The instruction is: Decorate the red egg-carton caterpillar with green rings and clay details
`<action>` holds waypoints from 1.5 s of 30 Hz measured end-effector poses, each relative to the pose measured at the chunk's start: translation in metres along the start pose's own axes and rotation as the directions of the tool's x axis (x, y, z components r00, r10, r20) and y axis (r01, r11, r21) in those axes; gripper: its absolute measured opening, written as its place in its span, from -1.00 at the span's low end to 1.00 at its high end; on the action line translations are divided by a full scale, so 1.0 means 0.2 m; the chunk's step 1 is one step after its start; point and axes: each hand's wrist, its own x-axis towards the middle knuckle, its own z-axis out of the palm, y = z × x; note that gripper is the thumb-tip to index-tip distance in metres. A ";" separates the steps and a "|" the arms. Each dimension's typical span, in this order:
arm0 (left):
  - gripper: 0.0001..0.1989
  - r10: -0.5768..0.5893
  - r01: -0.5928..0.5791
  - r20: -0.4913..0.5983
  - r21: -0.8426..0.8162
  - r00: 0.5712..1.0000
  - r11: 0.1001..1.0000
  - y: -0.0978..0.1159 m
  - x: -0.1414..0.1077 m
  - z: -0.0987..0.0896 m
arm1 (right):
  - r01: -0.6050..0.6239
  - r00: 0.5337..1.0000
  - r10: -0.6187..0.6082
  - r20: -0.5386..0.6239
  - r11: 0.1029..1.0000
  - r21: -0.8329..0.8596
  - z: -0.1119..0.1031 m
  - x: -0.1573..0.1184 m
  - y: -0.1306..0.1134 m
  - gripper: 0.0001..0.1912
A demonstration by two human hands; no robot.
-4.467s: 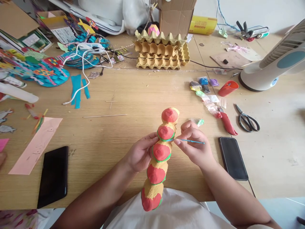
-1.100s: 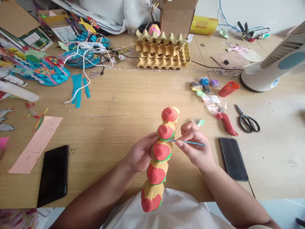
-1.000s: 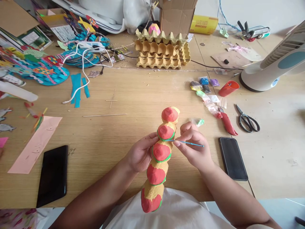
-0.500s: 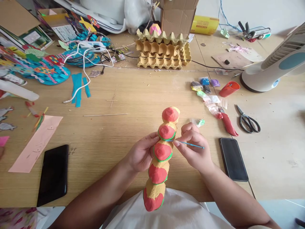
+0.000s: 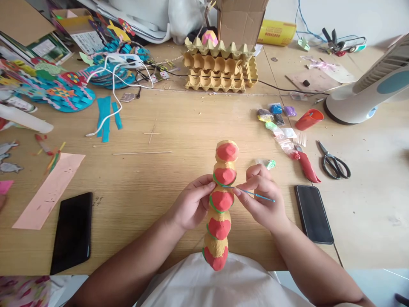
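A strip of egg-carton cups (image 5: 220, 228), tan with red clay caps and green clay edging, is held lengthwise above the table's front edge. My left hand (image 5: 194, 202) grips it from the left, thumb near the second cup from the top. In my right hand (image 5: 265, 196) a thin blue stick-like tool (image 5: 260, 196) is pinched between thumb and fingers. Its tip touches the green edging under the second cup. My left fingers are partly hidden behind the strip.
Scissors (image 5: 334, 160), a phone (image 5: 313, 213), a red cup (image 5: 309, 119) and clay packets (image 5: 276, 109) lie to the right. A black tablet-like device (image 5: 72, 232) and a pink paper strip (image 5: 49, 192) lie left. Stacked egg cartons (image 5: 217, 66) and a white fan (image 5: 361, 94) stand farther back.
The egg-carton strip has turned, its lower end swinging to the right and rising slightly, so it now hangs straighter. The tool's tip has shifted slightly along the green edging.
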 end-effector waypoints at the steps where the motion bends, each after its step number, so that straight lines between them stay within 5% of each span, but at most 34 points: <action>1: -0.74 0.007 -0.007 -0.004 0.003 1.000 1.000 0.00 0.00 0.00 | 0.007 1.000 -0.007 0.005 1.000 -0.004 0.00 0.00 0.00 -0.83; 14: -0.73 0.126 -0.125 -0.010 0.113 0.992 0.986 -0.01 0.00 0.03 | 0.082 0.997 -0.083 -0.001 0.988 -0.131 -0.01 0.00 0.02 -0.81; 38: -0.66 0.199 -0.166 -0.136 0.218 0.971 0.962 -0.04 0.01 0.01 | 0.024 1.000 -0.025 -0.004 0.995 -0.098 -0.01 0.00 -0.01 -0.83; 45: -0.70 0.208 -0.180 -0.082 0.264 0.975 0.948 -0.05 0.01 0.00 | 0.033 0.999 -0.037 -0.020 0.990 -0.140 -0.01 -0.01 0.00 -0.81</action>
